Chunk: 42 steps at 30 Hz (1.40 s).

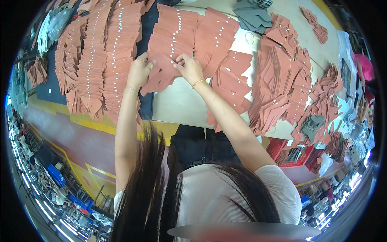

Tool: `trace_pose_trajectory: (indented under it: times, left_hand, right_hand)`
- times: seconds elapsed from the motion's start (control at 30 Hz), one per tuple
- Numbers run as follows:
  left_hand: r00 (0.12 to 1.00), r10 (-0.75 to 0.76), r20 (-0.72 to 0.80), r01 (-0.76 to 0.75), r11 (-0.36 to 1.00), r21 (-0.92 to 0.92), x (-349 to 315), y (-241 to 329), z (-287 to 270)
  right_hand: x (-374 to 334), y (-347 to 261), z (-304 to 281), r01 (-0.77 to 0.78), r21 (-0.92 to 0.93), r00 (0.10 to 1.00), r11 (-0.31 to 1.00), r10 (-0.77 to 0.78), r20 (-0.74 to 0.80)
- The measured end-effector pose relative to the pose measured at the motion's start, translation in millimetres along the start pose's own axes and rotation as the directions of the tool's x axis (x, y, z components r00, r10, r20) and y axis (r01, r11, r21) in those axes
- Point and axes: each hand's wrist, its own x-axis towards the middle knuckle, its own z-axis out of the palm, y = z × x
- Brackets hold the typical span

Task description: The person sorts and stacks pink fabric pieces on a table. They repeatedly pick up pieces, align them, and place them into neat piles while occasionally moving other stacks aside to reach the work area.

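Observation:
A terracotta cut fabric piece (162, 64) lies between my hands at the near end of an overlapping row. My left hand (140, 71) is closed on its left edge, thumb and fingers pinched together. On the right edge of the same piece rests my right hand (190, 69), its fingers curled into a pinch; what sits between the fingertips is too small to tell. Beyond my hands the row of terracotta pieces (164, 30) carries a line of small white stickers. Another stickered row (215, 34) is to the right of it.
Long rows of stickered pieces (94, 52) cover the table's left side. Bundled terracotta pieces (278, 72) fill the right, with grey-green pieces (254, 15) at the back. A red crate (296, 155) stands below the table's right edge. Yellow lines mark the floor (72, 133).

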Motion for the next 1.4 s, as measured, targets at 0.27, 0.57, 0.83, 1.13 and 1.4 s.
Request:
trace_pose_trajectory:
  times: [0.27, 0.57, 0.83, 1.13, 1.4]
  left_hand:
    - [1.0, 0.008, -0.023, -0.005, 0.986, 0.166, 18, -19, 7]
    - [0.869, 0.491, -0.066, -0.451, 0.838, 0.307, -3, 56, 75]
    - [0.749, 0.579, 0.322, -0.63, 0.773, 0.077, 1, 113, 204]
    - [0.699, 0.393, 0.597, -0.558, 0.822, 0.112, 34, 139, 212]
    - [0.67, 0.528, 0.522, -0.734, 0.579, 0.356, -1, 180, 195]
  right_hand:
    - [7, 2, 14, 0.092, -0.114, 0.987, 0.989, -0.106, -0.122]
    - [-46, 14, -47, 0.222, -0.24, 0.939, 0.945, -0.274, -0.208]
    - [-178, 98, -230, 0.063, -0.39, 0.878, 0.919, -0.237, -0.416]
    - [-217, 162, -339, -0.036, -0.723, 0.87, 0.69, -0.334, -0.362]
    - [-207, 176, -338, 0.081, -0.808, 0.92, 0.583, -0.356, -0.165]
